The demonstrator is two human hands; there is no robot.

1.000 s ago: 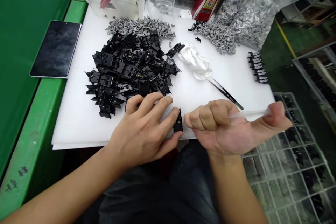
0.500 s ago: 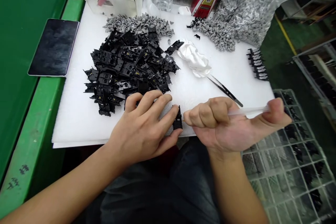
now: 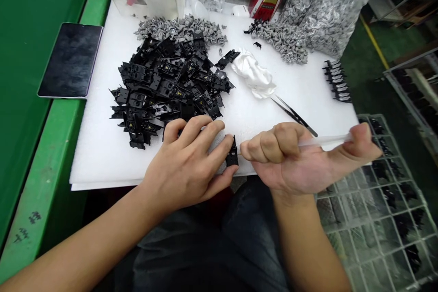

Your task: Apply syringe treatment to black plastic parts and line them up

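My left hand [image 3: 186, 164] rests at the front edge of the white foam board [image 3: 102, 159], its thumb and index finger closed on a small black plastic part [image 3: 232, 154]. My right hand [image 3: 290, 155] is wrapped round a translucent white syringe [image 3: 325, 140], whose barrel is mostly hidden by the fingers. Its thumb lies on the outer end of the plunger. From the fist a thin tip points left, close to the black part; whether they touch I cannot tell. Just beyond my left hand spreads a pile of black plastic parts [image 3: 171, 77].
Tweezers [image 3: 296, 116] lie beside a crumpled white cloth [image 3: 253, 75]. Small grey pieces [image 3: 181, 29] are heaped behind the black pile, and more fill a clear bag [image 3: 325, 18]. Several finished-looking black parts [image 3: 337, 81] line the right edge. A tablet [image 3: 71, 60] lies left.
Both hands keep nearly the same pose and place. The whole view has shifted very slightly; nothing was taken up or let go.
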